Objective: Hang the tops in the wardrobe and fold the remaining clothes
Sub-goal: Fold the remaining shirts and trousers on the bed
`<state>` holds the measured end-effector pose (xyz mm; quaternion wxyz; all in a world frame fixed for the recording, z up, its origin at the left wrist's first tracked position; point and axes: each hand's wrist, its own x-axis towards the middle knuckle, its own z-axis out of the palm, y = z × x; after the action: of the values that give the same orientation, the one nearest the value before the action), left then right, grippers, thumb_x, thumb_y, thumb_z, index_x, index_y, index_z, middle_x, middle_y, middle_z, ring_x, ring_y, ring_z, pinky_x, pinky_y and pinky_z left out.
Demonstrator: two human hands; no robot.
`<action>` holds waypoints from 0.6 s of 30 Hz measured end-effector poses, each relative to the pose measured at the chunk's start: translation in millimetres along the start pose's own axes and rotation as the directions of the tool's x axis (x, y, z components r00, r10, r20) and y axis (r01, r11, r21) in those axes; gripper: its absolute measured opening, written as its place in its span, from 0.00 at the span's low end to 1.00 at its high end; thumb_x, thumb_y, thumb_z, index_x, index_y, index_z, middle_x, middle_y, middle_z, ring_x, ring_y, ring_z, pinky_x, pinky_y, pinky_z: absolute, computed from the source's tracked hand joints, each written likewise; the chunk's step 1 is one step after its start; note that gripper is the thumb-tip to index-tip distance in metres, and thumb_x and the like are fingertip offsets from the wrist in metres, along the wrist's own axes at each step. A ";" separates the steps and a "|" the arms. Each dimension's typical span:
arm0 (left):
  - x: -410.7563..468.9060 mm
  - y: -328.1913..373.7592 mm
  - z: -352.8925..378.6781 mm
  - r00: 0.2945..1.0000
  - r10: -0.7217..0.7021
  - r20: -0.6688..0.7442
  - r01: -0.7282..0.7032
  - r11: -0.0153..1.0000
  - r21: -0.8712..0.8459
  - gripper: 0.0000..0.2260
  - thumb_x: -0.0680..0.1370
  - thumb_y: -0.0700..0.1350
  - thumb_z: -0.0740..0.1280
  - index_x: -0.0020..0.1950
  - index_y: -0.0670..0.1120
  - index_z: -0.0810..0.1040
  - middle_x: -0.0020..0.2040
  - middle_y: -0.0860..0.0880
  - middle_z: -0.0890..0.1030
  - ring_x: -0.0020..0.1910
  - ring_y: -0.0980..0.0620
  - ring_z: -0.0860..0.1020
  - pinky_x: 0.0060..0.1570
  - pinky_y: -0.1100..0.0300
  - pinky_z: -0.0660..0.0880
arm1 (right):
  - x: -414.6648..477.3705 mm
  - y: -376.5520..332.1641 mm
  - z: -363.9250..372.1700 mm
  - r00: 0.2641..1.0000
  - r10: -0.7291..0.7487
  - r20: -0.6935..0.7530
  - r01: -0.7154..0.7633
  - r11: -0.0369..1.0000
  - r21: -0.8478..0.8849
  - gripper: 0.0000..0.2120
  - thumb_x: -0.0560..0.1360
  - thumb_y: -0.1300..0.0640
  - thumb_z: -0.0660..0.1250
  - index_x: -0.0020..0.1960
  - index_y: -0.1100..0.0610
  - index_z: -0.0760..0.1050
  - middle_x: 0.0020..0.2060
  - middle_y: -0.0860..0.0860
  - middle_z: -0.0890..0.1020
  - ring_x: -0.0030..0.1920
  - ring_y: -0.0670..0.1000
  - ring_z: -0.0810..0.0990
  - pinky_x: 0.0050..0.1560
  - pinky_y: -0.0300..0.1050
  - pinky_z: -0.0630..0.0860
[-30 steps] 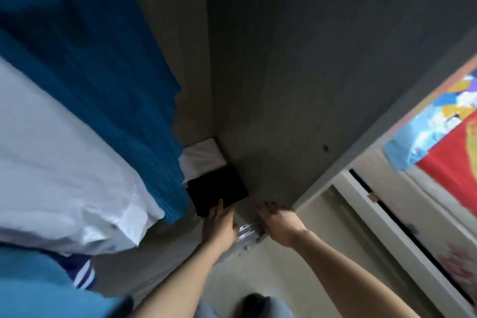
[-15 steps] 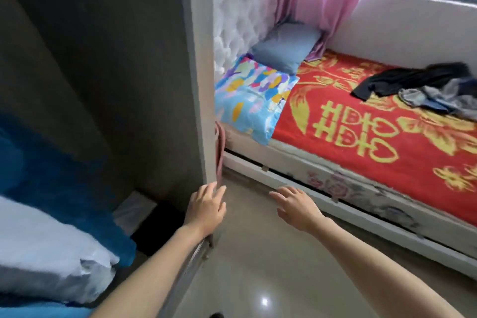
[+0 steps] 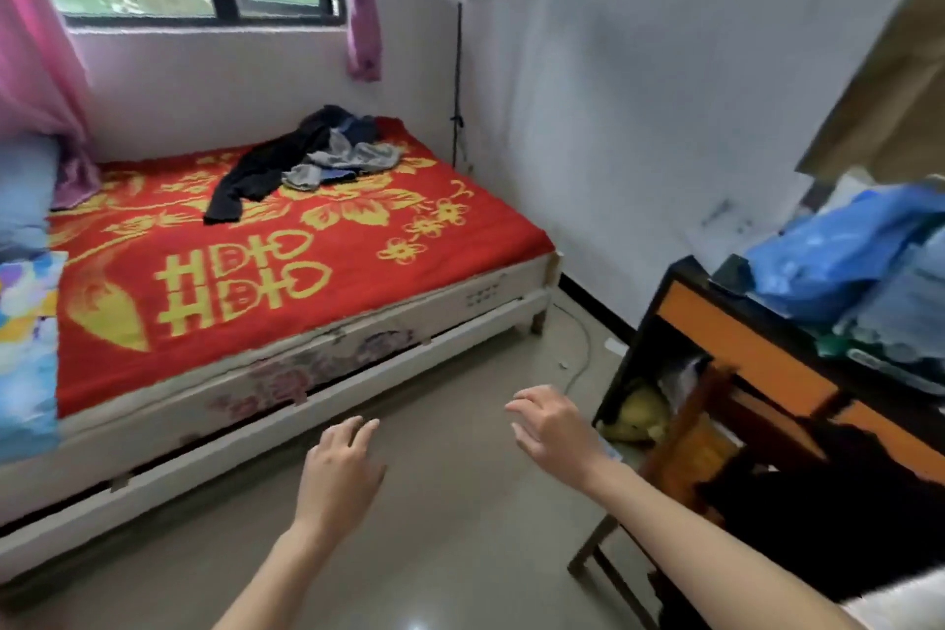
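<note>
The clothes lay heaped by the bed's far edge, toward its far right corner, with a dark piece trailing toward the middle. The left hand and right hand hung over the floor, short of the near edge, empty, fingers loosely spread. The pile lay ahead and leftward, likely nearer the left hand.

Clothes on bed — desk right of bed.
</note>
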<state>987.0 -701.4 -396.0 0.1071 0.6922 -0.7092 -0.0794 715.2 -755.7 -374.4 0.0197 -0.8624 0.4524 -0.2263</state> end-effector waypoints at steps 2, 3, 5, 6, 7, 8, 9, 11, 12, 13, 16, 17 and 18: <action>20.3 67.1 20.3 0.991 0.132 0.034 -0.131 0.991 -0.025 0.22 0.67 0.51 0.55 0.48 0.41 0.83 0.45 0.43 0.83 0.40 0.42 0.82 0.31 0.53 0.79 | -41.8 43.2 -34.5 0.993 0.088 -0.074 -0.091 0.995 -0.045 0.13 0.69 0.52 0.59 0.42 0.55 0.81 0.41 0.49 0.81 0.46 0.46 0.77 0.41 0.39 0.80; 26.7 97.5 27.2 0.980 0.194 0.044 -0.193 0.981 -0.033 0.22 0.67 0.51 0.56 0.48 0.42 0.83 0.45 0.43 0.83 0.40 0.43 0.82 0.32 0.53 0.79 | -60.2 58.9 -50.7 0.984 0.132 -0.120 -0.141 0.988 -0.070 0.14 0.70 0.52 0.59 0.43 0.55 0.81 0.42 0.49 0.81 0.49 0.45 0.74 0.43 0.40 0.79; 36.5 148.5 42.3 0.951 0.307 0.034 -0.306 0.951 -0.038 0.21 0.68 0.52 0.56 0.48 0.43 0.83 0.46 0.45 0.83 0.41 0.44 0.82 0.32 0.54 0.79 | -90.0 78.2 -81.4 0.957 0.204 -0.206 -0.233 0.964 -0.127 0.14 0.70 0.52 0.58 0.44 0.55 0.81 0.43 0.50 0.81 0.51 0.46 0.71 0.45 0.43 0.78; 39.4 173.9 46.3 0.934 0.355 0.043 -0.354 0.934 -0.041 0.21 0.68 0.52 0.56 0.49 0.44 0.83 0.46 0.45 0.83 0.42 0.44 0.82 0.33 0.54 0.79 | -106.5 86.3 -95.3 0.937 0.236 -0.259 -0.281 0.947 -0.156 0.14 0.70 0.52 0.58 0.44 0.55 0.82 0.44 0.50 0.82 0.51 0.46 0.71 0.45 0.44 0.78; 43.0 202.1 48.3 0.910 0.411 0.056 -0.409 0.911 -0.043 0.21 0.69 0.53 0.56 0.50 0.45 0.83 0.47 0.46 0.83 0.42 0.45 0.82 0.33 0.55 0.79 | -124.7 95.8 -109.7 0.912 0.268 -0.312 -0.336 0.922 -0.191 0.15 0.70 0.52 0.58 0.44 0.55 0.82 0.44 0.51 0.82 0.52 0.47 0.71 0.46 0.45 0.78; 46.0 222.2 49.9 0.886 0.460 0.058 -0.459 0.888 -0.038 0.21 0.69 0.53 0.56 0.51 0.46 0.82 0.48 0.46 0.83 0.44 0.45 0.82 0.35 0.55 0.79 | -137.7 101.1 -121.7 0.891 0.293 -0.346 -0.379 0.900 -0.214 0.15 0.70 0.52 0.58 0.44 0.56 0.82 0.45 0.51 0.82 0.53 0.47 0.71 0.47 0.46 0.77; 47.8 238.1 50.6 0.866 0.499 0.046 -0.498 0.867 -0.028 0.21 0.70 0.54 0.56 0.52 0.47 0.82 0.49 0.46 0.83 0.45 0.46 0.82 0.36 0.55 0.80 | -148.1 105.2 -130.6 0.875 0.308 -0.374 -0.412 0.879 -0.239 0.16 0.71 0.52 0.58 0.45 0.56 0.82 0.46 0.51 0.82 0.54 0.48 0.71 0.47 0.46 0.77; 52.1 280.8 50.9 0.799 0.600 0.037 -0.599 0.800 -0.021 0.21 0.70 0.54 0.56 0.55 0.48 0.80 0.51 0.46 0.82 0.48 0.46 0.82 0.39 0.55 0.80 | -176.3 117.8 -151.6 0.820 0.386 -0.422 -0.525 0.801 -0.288 0.15 0.70 0.52 0.59 0.46 0.56 0.82 0.47 0.52 0.82 0.55 0.49 0.70 0.46 0.48 0.77; 54.0 299.3 51.0 0.759 0.651 0.019 -0.651 0.759 -0.019 0.20 0.71 0.53 0.56 0.56 0.48 0.79 0.53 0.46 0.82 0.50 0.45 0.81 0.41 0.54 0.79 | -189.2 123.1 -159.7 0.794 0.428 -0.432 -0.578 0.752 -0.318 0.14 0.70 0.53 0.61 0.47 0.56 0.82 0.48 0.53 0.82 0.55 0.50 0.70 0.45 0.49 0.78; 54.9 317.1 50.6 0.722 0.692 0.009 -0.691 0.722 -0.031 0.20 0.71 0.53 0.57 0.57 0.48 0.79 0.54 0.45 0.81 0.52 0.45 0.81 0.42 0.53 0.79 | -202.2 126.8 -167.7 0.766 0.480 -0.428 -0.630 0.693 -0.351 0.13 0.68 0.53 0.64 0.49 0.56 0.82 0.48 0.54 0.82 0.56 0.52 0.71 0.45 0.51 0.79; 54.8 364.3 50.9 0.626 0.778 0.054 -0.774 0.628 -0.082 0.22 0.72 0.55 0.57 0.60 0.48 0.77 0.58 0.45 0.80 0.57 0.44 0.77 0.46 0.51 0.79 | -238.5 134.2 -181.8 0.644 0.667 -0.374 -0.761 0.511 -0.399 0.20 0.63 0.50 0.74 0.52 0.56 0.81 0.50 0.57 0.82 0.54 0.57 0.79 0.42 0.53 0.80; 53.3 376.4 52.6 0.592 0.804 0.056 -0.799 0.595 -0.090 0.23 0.72 0.56 0.56 0.63 0.48 0.75 0.61 0.45 0.78 0.61 0.44 0.75 0.49 0.50 0.78 | -248.2 134.3 -182.7 0.605 0.717 -0.345 -0.785 0.467 -0.407 0.24 0.60 0.49 0.78 0.54 0.56 0.81 0.50 0.57 0.82 0.52 0.58 0.81 0.42 0.53 0.80; 50.9 389.0 55.2 0.557 0.827 0.078 -0.821 0.562 -0.099 0.25 0.74 0.57 0.56 0.68 0.49 0.71 0.67 0.45 0.73 0.66 0.44 0.71 0.56 0.49 0.75 | -258.1 133.9 -182.5 0.573 0.757 -0.314 -0.800 0.433 -0.415 0.29 0.57 0.49 0.81 0.55 0.56 0.81 0.50 0.57 0.82 0.51 0.58 0.82 0.41 0.53 0.80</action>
<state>596.2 -743.0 -345.6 0.1085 0.2720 -0.9530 -0.0780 411.4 -599.8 -338.9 -0.1280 -0.5171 0.8408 -0.0962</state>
